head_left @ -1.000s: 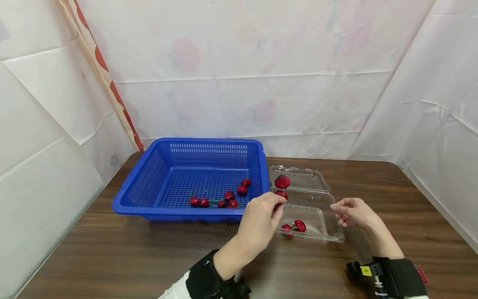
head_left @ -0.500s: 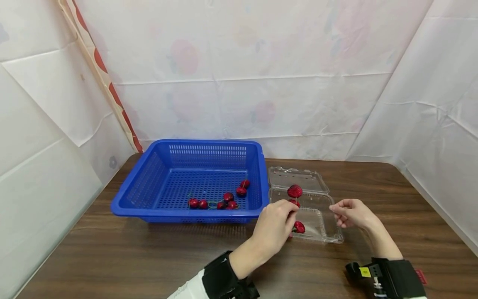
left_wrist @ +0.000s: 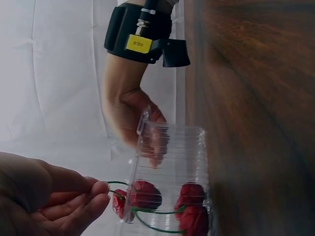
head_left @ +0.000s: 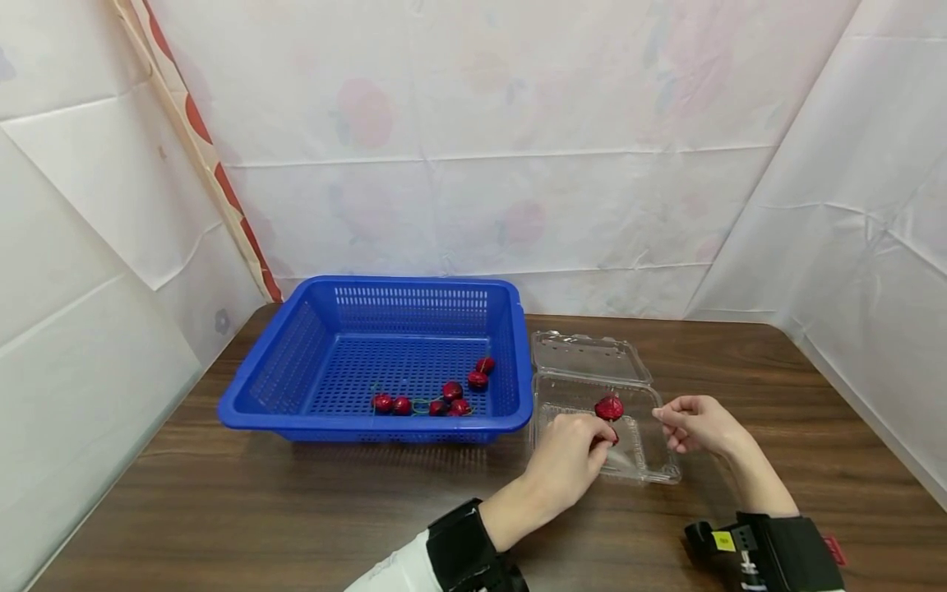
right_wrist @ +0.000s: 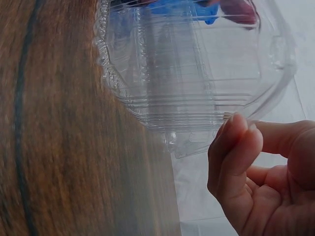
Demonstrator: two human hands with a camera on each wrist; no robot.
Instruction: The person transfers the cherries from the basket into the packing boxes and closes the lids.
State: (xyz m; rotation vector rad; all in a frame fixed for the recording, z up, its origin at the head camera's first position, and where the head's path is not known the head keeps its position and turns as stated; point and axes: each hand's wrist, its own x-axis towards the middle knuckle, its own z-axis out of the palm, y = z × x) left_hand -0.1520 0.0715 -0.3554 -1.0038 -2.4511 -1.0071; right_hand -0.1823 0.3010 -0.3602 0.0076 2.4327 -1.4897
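My left hand (head_left: 565, 464) pinches the green stems of a pair of red cherries (head_left: 609, 408) between thumb and fingertips. These cherries hang over the front part of a clear plastic clamshell box (head_left: 565, 396), whose lid lies folded back. The left wrist view shows two more cherries (left_wrist: 193, 216) lower in the box; the left hand hides them in the head view. At the box's right rim, my right hand (head_left: 699, 423) pinches the edge with thumb and index finger, seen close in the right wrist view.
Left of the box stands a blue perforated basket (head_left: 370, 427) with several cherries (head_left: 453, 390) near its front and right side. Both containers sit on a dark wooden table (head_left: 259, 510). White patterned cloth (head_left: 459, 148) hangs behind and on both sides.
My left hand has carried the cherry pair rightward and down, from the box's left edge to above its front part. The right hand has stayed on the rim.
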